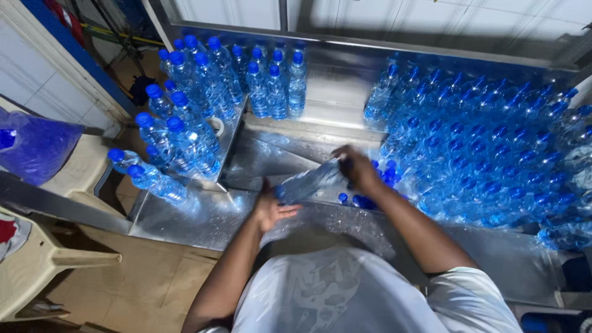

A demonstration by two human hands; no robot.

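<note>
My right hand [356, 168] grips the base end of a clear plastic water bottle [308, 181] that lies nearly flat above a steel counter [203, 219]. Its blue cap [280, 192] points toward my left hand [270, 209], which has its fingers curled at the cap end, touching or just beside it. Loose blue caps [364, 200] lie on the counter under my right wrist.
Several capped bottles [203, 92] stand crowded at the back left and along the counter's left edge. A large mass of blue-capped bottles [493, 154] fills the right side. A blue bag [31, 145] and pale plastic chairs [43, 259] sit at the left, over a brown floor.
</note>
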